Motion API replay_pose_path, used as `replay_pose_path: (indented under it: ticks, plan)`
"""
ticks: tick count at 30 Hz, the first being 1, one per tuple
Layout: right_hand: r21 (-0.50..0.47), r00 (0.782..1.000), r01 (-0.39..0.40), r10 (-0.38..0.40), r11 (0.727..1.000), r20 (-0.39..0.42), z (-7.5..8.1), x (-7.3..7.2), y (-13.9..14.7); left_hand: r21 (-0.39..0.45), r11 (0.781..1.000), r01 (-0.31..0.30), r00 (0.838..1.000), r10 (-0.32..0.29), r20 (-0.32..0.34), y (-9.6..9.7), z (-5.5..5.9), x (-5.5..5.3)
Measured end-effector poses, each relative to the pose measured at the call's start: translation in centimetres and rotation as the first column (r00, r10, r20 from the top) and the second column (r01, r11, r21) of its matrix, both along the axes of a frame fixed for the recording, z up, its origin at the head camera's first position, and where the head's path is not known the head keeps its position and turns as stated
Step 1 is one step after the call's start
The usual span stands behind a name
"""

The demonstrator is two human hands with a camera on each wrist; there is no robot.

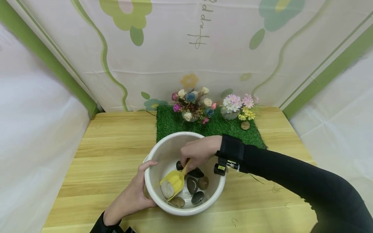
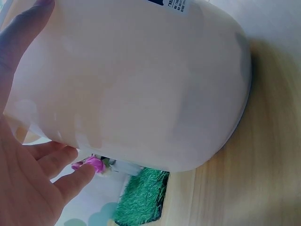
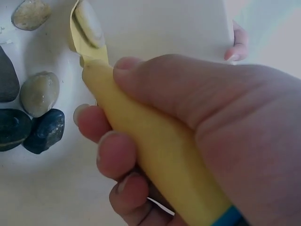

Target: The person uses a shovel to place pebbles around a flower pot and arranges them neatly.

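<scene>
Nearest the head camera, a black sleeve (image 1: 287, 173) stretches in from four o'clock to the right hand (image 1: 199, 153), which reaches inside a white bucket (image 1: 189, 212). Its fingers and thumb curl round the handle of a yellow scoop (image 1: 178, 178); the blade lies at that hand's seven o'clock, bearing a pale stone (image 1: 166, 190). Dark and brown stones (image 1: 192, 185) lie on the bucket floor, mostly around six o'clock from the same hand. Between the bucket's eight and nine o'clock, the left hand (image 1: 137, 193) grips it, thumb over the rim. Only the right wrist view shows blue at the handle's end; only the left wrist view shows a printed label (image 2: 178, 4) on the outer wall.
</scene>
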State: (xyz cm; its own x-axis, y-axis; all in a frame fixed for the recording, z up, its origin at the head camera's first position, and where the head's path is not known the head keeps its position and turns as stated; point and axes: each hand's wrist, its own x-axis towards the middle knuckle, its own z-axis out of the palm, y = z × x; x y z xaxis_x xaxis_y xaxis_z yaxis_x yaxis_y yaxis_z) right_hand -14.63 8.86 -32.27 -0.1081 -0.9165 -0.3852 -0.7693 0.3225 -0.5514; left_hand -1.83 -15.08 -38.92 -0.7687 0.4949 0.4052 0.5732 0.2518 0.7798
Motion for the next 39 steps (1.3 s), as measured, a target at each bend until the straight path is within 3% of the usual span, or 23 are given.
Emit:
replay_pose_path:
  ticks: [12,21,30,39]
  plan:
    - [-0.052,1.000,0.015,-0.016,0.999,-0.016,0.9,0.0,1.1,0.000,1.000,0.006,1.000,-0.006,-0.002,-0.1,-0.1,0.0]
    - [-0.187,0.999,-0.017,0.024,0.982,0.034,1.6,-0.2,2.3,-0.019,1.000,0.000,1.000,0.000,-0.007,-0.1,0.0,0.0]
    - [-0.250,0.996,0.038,-0.016,0.967,0.090,2.8,-0.1,3.8,-0.035,0.999,-0.011,1.000,0.010,-0.021,-0.1,0.0,0.0]
    - [-0.297,0.993,0.094,-0.068,0.950,0.096,3.3,0.3,6.1,-0.029,1.000,0.006,0.999,-0.007,-0.035,-0.1,0.1,-0.1]
